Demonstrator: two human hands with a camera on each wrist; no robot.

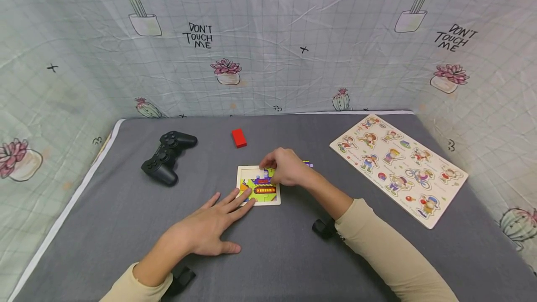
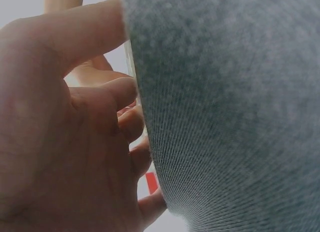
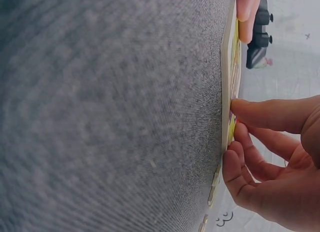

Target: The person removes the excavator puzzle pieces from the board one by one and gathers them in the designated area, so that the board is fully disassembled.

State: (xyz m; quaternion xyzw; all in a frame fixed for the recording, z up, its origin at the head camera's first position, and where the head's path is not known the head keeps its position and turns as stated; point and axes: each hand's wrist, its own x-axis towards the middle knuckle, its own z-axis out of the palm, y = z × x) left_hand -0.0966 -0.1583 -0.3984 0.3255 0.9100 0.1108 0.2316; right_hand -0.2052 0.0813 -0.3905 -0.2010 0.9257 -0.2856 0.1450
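Note:
A small jigsaw puzzle (image 1: 265, 196) in a pale wooden frame lies flat on the grey cloth, its pieces forming a bulldozer picture on yellow-green. The upper left of its tray shows bare wood. My left hand (image 1: 209, 229) is spread flat, with fingertips resting on the puzzle's lower left side. Over the upper right corner, my right hand (image 1: 287, 167) pinches a yellow-green puzzle piece (image 3: 231, 130) between thumb and fingers, low against the tray. Most of that piece is hidden by the fingers. Purple and yellow loose pieces (image 1: 308, 164) show just past the right hand.
A black game controller (image 1: 168, 157) lies to the left and a red block (image 1: 239, 138) behind the puzzle. On the right is a large wooden board (image 1: 396, 167) with cartoon figures. Patterned cloth walls (image 1: 268, 22) enclose the back and sides.

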